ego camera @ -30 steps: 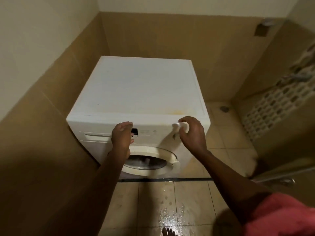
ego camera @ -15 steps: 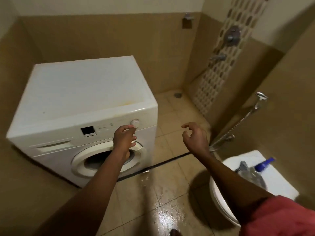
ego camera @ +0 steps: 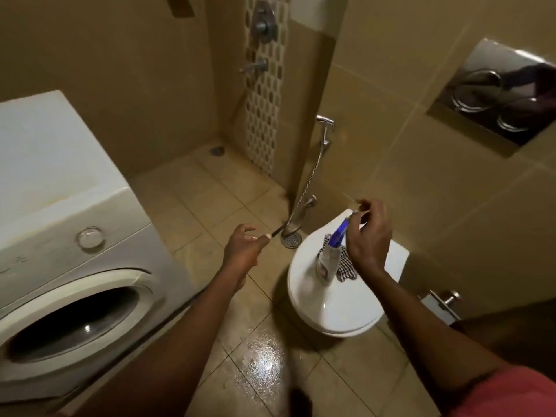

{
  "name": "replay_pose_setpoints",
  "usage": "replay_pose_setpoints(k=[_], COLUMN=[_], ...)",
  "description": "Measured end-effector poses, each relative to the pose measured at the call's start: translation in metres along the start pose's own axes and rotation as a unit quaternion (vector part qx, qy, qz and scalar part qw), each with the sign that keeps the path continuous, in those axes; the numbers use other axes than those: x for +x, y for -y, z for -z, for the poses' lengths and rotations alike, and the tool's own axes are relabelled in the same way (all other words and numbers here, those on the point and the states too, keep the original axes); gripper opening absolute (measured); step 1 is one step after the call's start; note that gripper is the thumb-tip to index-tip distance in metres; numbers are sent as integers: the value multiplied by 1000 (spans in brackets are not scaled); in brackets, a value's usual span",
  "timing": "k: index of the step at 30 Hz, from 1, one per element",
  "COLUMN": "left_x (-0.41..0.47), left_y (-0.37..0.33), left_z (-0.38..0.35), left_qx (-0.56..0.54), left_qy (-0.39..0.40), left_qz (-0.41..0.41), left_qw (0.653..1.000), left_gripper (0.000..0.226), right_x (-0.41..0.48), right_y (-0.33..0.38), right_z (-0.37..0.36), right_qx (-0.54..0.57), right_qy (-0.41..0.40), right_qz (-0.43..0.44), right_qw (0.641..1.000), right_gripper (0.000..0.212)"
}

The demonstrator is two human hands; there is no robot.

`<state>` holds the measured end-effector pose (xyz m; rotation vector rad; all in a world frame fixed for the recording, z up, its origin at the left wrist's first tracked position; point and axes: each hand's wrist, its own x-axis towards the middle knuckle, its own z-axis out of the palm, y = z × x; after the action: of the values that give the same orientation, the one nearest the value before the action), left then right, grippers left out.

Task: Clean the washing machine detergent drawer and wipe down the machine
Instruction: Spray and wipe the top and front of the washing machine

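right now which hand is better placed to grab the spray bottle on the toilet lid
Right hand: it hovers open directly over the spray bottle. The left hand hangs empty over the floor, farther away.

Head cam, high up, facing fwd & down, toilet (ego camera: 334, 308) close, washing machine (ego camera: 60, 236) at left edge

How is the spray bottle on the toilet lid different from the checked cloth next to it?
The clear spray bottle with the blue trigger top stands upright on the closed white toilet lid; the black-and-white checked cloth lies crumpled and low. The bottle looks hard and see-through, the cloth soft and patterned. The right hand hovers at the bottle's top, covering part of the cloth. Both rest on the lid.
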<state>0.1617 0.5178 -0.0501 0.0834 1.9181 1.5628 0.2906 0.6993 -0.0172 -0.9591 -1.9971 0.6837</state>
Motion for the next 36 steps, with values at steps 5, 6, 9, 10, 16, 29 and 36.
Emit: replay_pose_setpoints(k=[5,6,9,10,16,29,36], left_x=[9,10,16,20,42,89,104], left_y=[6,6,11,16,44,81,93], left_z=[-75,-87,-122,-133,-173,-191,-200], left_qx=[39,35,21,23,45,163,228], left_qy=[94,112,155,158,166,104,151], left_qz=[9,10,-7,-18,-68,-213,-274], left_qw=[995,993,988,987,983,958,922], left_gripper=[77,80,90,96,106,85,99], right_x=[38,40,38,37,28,16,-2], right_y=[-59,-75,-122,-140,-216,-286,-305], right_z=[21,21,17,11,-30,-115,-125], right_qx=[-5,-11,-27,-35,-71,-271,-244], right_qy=[-63,-54,17,55,274,486,460], right_qz=[-84,-101,-145,-158,-195,-20,-26], right_qw=[994,993,989,985,939,831,854], right_gripper=[22,23,28,30,46,98,66])
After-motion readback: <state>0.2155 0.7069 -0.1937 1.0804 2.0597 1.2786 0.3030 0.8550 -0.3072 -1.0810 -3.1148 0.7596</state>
